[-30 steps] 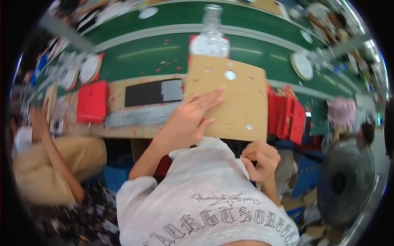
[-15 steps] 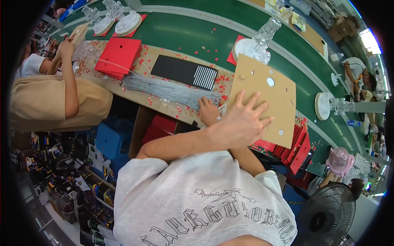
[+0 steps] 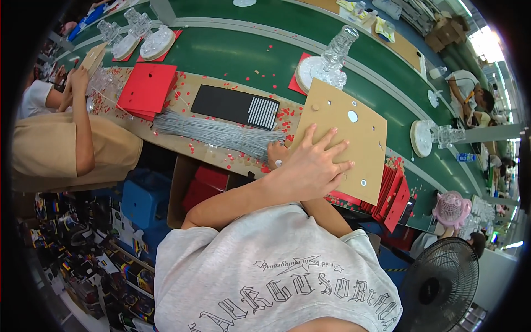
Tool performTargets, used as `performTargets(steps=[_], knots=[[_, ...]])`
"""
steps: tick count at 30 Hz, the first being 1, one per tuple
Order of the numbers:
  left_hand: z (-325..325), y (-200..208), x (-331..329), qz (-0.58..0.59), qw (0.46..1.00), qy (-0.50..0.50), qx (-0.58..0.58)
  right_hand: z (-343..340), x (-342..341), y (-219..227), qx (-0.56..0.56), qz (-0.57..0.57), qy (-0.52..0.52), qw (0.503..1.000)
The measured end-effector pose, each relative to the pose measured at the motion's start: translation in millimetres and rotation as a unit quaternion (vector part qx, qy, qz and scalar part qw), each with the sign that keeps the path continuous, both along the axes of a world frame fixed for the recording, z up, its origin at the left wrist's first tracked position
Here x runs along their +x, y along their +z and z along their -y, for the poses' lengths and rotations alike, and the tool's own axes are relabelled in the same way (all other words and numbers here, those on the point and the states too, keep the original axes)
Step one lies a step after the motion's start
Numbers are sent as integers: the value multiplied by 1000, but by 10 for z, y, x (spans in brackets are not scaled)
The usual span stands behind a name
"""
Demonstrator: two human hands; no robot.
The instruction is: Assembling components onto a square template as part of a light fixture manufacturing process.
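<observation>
My left arm crosses over my right. My left hand [image 3: 310,169], fingers stretched and spread, presses flat on a tan cardboard sheet [image 3: 362,144] with several punched holes. Left of the sheet, my right hand [image 3: 275,154] is partly hidden behind my left forearm; its fingers curl at the end of a bundle of thin grey wires [image 3: 210,130], and what they pinch cannot be made out. Beyond the bundle lies a flat black strip with white stripes [image 3: 221,105]. A stack of red cards [image 3: 394,193] leans out from under the cardboard sheet.
More red sheets [image 3: 146,88] lie left on the bench, among scattered red bits. Clear plastic stands on round bases [image 3: 315,72] rest along the green conveyor [image 3: 232,61]. A co-worker [image 3: 72,138] handles a board at left. A black fan [image 3: 440,282] stands at lower right.
My right hand's fingers have drawn in from a spread pose to a curl at the wire ends. My left hand stays flat on the cardboard sheet. The whole view has shifted slightly.
</observation>
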State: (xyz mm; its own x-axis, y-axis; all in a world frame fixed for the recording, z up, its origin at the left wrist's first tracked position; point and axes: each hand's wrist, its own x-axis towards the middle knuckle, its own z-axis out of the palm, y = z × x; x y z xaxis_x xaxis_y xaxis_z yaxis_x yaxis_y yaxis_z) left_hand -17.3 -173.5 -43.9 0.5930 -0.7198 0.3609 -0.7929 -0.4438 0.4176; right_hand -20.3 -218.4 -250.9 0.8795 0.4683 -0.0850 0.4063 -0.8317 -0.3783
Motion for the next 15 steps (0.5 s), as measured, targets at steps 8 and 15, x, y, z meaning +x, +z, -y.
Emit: performTargets(steps=[8, 15], knots=[[-24, 54, 33, 1, 1000, -16, 3, 28, -159, -4, 66, 4, -22, 998], [1, 161, 35, 1, 1000, -16, 4, 103, -302, 35, 124, 22, -66, 990]])
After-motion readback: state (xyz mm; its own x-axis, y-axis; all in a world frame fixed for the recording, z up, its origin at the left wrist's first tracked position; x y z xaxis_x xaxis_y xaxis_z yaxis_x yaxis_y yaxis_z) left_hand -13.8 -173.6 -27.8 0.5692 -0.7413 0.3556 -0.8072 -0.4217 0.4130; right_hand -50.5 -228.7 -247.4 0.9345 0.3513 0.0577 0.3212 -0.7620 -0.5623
